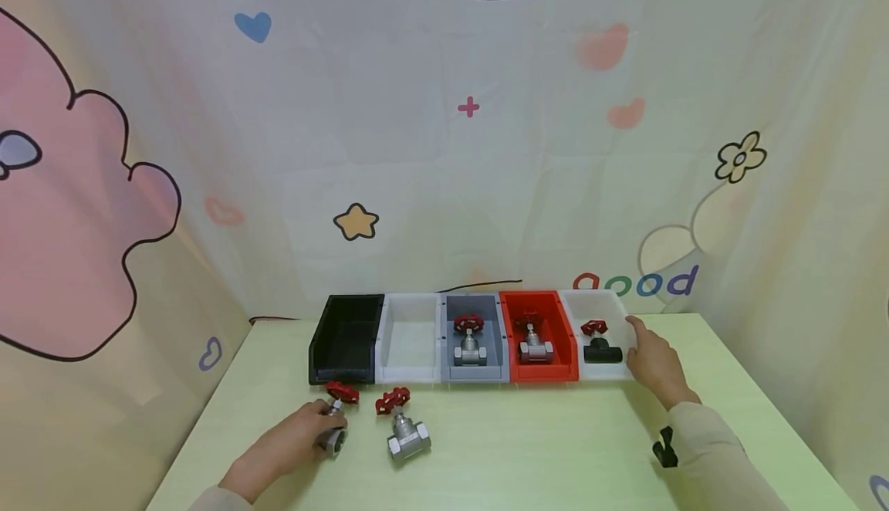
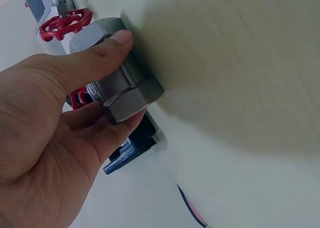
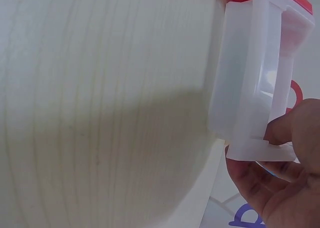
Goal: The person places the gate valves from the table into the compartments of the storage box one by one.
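My left hand (image 1: 300, 432) grips a valve (image 1: 336, 441) by its metal body just in front of the black bin (image 1: 340, 375), though I can't tell whether it touches the table (image 1: 528, 449); my right hand (image 1: 656, 364) pinches the side of the rightmost white bin (image 1: 604, 372). I take this as the picking-up step, and the next move seems to call for lifting over the bin's front edge without nudging the loose valve (image 1: 408, 439).

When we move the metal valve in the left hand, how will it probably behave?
The valve looks rigid and probably feels heavy for its size, given its thick metal body. Its flat-sided ends should resist rolling.
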{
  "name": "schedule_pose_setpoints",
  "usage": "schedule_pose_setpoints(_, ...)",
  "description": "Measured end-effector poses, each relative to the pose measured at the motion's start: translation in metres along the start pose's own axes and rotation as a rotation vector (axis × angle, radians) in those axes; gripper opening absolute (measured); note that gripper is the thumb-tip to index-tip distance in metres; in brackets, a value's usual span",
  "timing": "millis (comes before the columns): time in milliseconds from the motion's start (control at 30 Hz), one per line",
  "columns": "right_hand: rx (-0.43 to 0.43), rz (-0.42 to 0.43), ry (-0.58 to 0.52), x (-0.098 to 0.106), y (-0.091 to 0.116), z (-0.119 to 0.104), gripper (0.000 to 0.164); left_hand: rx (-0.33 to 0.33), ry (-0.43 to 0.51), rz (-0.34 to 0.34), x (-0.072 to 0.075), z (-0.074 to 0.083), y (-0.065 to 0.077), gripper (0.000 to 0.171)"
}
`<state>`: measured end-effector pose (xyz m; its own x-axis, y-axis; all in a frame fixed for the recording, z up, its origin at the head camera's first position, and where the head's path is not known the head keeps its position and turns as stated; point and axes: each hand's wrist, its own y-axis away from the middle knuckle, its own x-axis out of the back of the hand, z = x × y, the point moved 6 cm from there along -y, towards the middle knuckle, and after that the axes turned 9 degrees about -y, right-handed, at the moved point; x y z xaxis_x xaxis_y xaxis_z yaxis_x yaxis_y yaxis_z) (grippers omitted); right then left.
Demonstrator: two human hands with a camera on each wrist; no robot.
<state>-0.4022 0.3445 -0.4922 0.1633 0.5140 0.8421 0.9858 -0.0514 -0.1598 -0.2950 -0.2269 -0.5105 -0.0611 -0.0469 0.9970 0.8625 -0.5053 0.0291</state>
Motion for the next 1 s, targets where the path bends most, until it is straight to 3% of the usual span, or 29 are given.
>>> schedule_pose_setpoints(267,0.020,0.016,0.000,0.001,-0.001,0.000,0.059,0.034,0.009,-0.015,0.003,0.002,0.002,0.047)
schedule_pose_setpoints(567,0.016,0.015,0.005,0.000,0.000,0.001,0.058,-0.003,-0.078,0.093,0.017,0.002,0.007,0.048)
schedule_pose_setpoints(767,-0.001,0.004,-0.005,-0.002,0.000,0.002,0.058,-0.004,-0.072,0.137,0.030,0.000,0.010,0.049)
schedule_pose_setpoints(1000,0.040,0.032,-0.004,-0.001,0.001,0.000,0.057,-0.024,-0.105,0.210,0.045,-0.003,0.010,0.049)
